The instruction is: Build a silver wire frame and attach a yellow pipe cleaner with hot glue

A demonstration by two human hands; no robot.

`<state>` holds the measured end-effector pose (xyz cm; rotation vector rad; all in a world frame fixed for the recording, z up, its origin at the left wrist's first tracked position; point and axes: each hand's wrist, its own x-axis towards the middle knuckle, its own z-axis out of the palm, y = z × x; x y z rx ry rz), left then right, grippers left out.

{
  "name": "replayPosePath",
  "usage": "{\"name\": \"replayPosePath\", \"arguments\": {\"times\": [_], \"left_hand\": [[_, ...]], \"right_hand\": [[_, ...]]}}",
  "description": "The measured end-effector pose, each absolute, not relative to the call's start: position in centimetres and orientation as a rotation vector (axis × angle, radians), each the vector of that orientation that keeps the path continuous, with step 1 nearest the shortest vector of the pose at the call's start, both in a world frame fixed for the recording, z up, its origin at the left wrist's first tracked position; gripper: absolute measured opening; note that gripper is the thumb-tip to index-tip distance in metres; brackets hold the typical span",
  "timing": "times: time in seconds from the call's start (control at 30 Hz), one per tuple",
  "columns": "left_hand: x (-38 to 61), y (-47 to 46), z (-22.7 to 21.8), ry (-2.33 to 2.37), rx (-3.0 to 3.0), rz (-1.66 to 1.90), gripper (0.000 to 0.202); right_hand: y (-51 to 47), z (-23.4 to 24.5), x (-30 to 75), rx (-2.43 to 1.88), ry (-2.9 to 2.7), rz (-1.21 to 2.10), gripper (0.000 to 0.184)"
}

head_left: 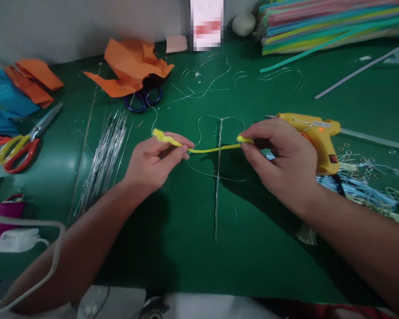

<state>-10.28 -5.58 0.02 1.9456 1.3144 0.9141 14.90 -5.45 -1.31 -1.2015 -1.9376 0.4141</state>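
Observation:
Both hands stretch a thin yellow strip across a bent wire frame that lies on the green table. My left hand pinches the strip's left end, fingers closed. My right hand pinches its right end between thumb and fingers. The strip crosses the frame's straight wire stem just below its two loops. A yellow glue gun lies right behind my right hand.
A bundle of silver wires lies left of my left hand. Red-and-yellow scissors, blue-handled scissors, orange paper and blue paper sit at the left and back. Coloured strips are stacked at the back right. Blue tassels and small rings lie at the right.

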Motion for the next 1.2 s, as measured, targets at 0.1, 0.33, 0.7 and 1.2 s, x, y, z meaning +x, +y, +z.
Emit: {"name": "replayPosePath", "arguments": {"times": [0.1,0.33,0.7,1.2], "left_hand": [[-9.9,-6.0,-0.2,1.406,1.825,0.901,0.019],[-9.5,-5.9,-0.1,1.439,1.931,0.777,0.012],[-9.7,-5.2,-0.1,1.417,2.098,0.619,0.018],[-9.7,-5.4,-0.3,1.302,2.020,0.638,0.009]], "right_hand": [[-5.5,-1.3,14.8,-1.177,-1.894,0.447,0.012],[-5.2,-1.6,15.0,-1.177,-1.996,0.352,0.022],[-5.6,-1.3,15.4,-1.357,-2.046,0.359,0.031],[-6.0,-0.4,15.4,-1.194,-2.021,0.559,0.022]]}}
